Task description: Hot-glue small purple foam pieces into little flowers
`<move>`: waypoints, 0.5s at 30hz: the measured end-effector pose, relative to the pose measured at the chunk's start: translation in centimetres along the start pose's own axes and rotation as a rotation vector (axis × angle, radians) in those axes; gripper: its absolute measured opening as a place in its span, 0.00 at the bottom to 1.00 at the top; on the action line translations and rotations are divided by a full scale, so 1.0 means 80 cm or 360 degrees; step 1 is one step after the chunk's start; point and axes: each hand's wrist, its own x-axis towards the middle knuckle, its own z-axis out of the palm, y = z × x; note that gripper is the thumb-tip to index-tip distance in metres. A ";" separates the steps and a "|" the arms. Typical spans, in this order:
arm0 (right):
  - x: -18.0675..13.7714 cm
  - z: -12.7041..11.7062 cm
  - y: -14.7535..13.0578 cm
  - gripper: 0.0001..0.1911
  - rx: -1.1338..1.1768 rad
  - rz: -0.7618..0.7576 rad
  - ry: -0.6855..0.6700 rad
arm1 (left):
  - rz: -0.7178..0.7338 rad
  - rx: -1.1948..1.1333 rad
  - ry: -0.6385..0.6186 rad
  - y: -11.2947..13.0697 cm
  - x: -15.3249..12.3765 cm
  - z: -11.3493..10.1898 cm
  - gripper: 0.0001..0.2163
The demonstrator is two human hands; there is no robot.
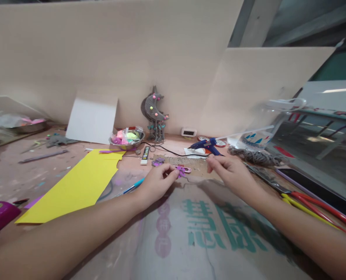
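Observation:
My left hand (158,179) is closed in a pinch on a small purple paper flower (181,171) that lies on a brown cardboard strip (197,165). My right hand (227,169) is curled, its fingertips pressing the right part of the same strip. Another purple flower piece (157,161) sits at the strip's left end. Both forearms rest over a clear plastic sheet with green characters (216,229).
A yellow paper sheet (79,186) lies at left, a blue pen (132,188) beside it. Behind are a metal bowl of coloured scraps (127,138), a moon ornament (155,112), a blue glue gun (205,146) and its black cord. Red-and-yellow-handled scissors (304,202) lie at right.

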 end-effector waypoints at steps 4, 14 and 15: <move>-0.010 0.021 -0.012 0.12 0.0068 -0.0003 -0.0148 | 0.0040 -0.0014 -0.0007 0.000 -0.001 -0.001 0.11; -0.022 0.049 -0.008 0.21 0.0388 0.0087 -0.0439 | 0.0081 0.0003 -0.0003 -0.001 -0.001 -0.002 0.11; -0.021 0.047 -0.008 0.18 0.0345 0.0088 -0.0411 | 0.0071 0.0005 0.0006 -0.001 -0.001 -0.002 0.11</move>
